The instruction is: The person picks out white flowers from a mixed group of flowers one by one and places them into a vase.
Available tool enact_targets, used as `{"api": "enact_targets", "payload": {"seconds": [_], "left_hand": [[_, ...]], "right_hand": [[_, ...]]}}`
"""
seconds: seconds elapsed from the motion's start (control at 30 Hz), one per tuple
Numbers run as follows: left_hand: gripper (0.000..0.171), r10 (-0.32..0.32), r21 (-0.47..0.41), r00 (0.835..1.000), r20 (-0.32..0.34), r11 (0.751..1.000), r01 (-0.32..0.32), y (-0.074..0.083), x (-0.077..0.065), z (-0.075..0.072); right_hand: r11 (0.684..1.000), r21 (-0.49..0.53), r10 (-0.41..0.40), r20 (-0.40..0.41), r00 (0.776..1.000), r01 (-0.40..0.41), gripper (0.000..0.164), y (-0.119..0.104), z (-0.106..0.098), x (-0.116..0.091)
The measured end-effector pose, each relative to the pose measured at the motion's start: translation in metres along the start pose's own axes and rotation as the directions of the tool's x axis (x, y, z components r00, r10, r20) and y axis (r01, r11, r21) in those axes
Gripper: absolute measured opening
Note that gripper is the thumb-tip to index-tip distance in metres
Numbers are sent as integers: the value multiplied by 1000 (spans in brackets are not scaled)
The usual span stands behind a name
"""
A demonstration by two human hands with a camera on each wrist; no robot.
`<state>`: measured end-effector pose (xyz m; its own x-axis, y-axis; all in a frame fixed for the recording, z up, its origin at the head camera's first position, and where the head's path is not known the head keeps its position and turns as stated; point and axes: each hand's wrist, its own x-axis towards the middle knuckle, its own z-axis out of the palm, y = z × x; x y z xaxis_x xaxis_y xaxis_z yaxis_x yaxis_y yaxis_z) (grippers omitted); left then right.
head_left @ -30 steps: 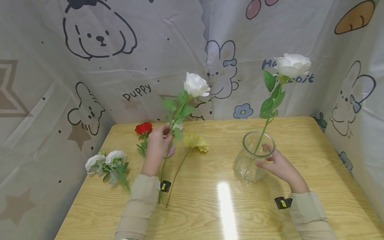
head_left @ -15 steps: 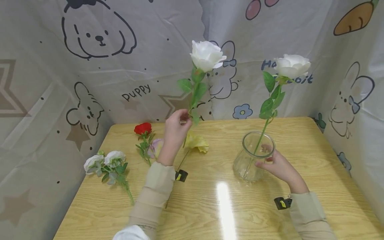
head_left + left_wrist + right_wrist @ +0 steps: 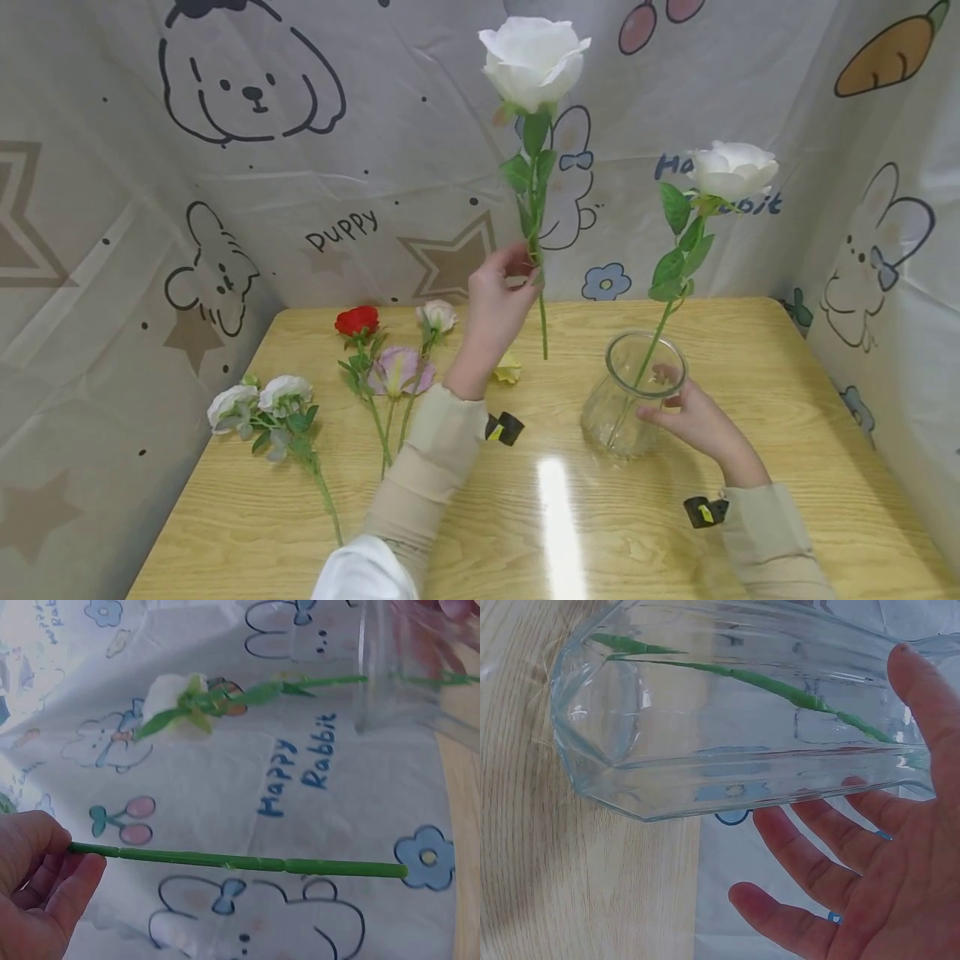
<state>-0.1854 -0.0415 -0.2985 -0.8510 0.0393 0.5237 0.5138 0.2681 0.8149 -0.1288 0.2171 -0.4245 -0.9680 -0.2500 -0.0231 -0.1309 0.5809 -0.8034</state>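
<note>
A white artificial rose (image 3: 534, 65) stands upright in the air, its stem pinched between the thumb and fingers of my left hand (image 3: 504, 293). Its bare green lower stem (image 3: 247, 862) sticks out past the fingertips in the left wrist view, the cut end free. To the right, a clear glass vase (image 3: 626, 417) on the table holds a second white rose (image 3: 735, 171), which leans to the right. My right hand (image 3: 697, 417) is round the vase's neck, thumb in front and fingers behind. Through the glass, that rose's stem (image 3: 780, 688) slants to the base in the right wrist view.
Left of my left arm lie a red flower (image 3: 357, 320), a pale purple flower (image 3: 401, 372), a small pale flower (image 3: 437, 315) and a white-flowered spray (image 3: 285, 395). My forearm partly covers a yellow flower (image 3: 508, 368). A printed cloth (image 3: 420, 150) hangs behind the table (image 3: 600, 533).
My left hand has lifted the white rose off the table and carried it up and right, toward the vase. The right hand and vase have stayed in place.
</note>
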Motion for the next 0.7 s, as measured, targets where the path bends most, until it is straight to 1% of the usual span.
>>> {"api": "enact_targets", "payload": {"seconds": [0.07, 0.23, 0.3, 0.43, 0.53, 0.63, 0.7], "left_hand": [[21, 12, -15, 1000, 1, 1000, -12, 7, 1, 6], [23, 78, -78, 997, 4, 994, -77, 23, 0, 19], [23, 107, -104, 994, 3, 989, -106, 27, 0, 24], [23, 152, -121, 988, 7, 981, -150, 33, -1, 32], [24, 162, -118, 986, 26, 980, -158, 37, 1, 37], [24, 157, -104, 986, 49, 983, -151, 40, 1, 43], [23, 153, -114, 986, 72, 983, -144, 40, 0, 48]], "right_hand": [[1000, -8, 8, 0, 1000, -8, 73, 1, 0, 0], [1000, -2, -20, -9, 1000, 20, 70, 1, 0, 0], [1000, -1, -25, -10, 1000, 25, 70, 2, 0, 0], [1000, -9, -20, -10, 1000, 20, 70, 5, 1, 0], [1000, -15, -18, -12, 1000, 18, 71, 7, 2, 1], [1000, -17, -21, -10, 1000, 21, 71, 7, 1, 1], [1000, -16, -26, -9, 1000, 26, 70, 7, 1, 1]]}}
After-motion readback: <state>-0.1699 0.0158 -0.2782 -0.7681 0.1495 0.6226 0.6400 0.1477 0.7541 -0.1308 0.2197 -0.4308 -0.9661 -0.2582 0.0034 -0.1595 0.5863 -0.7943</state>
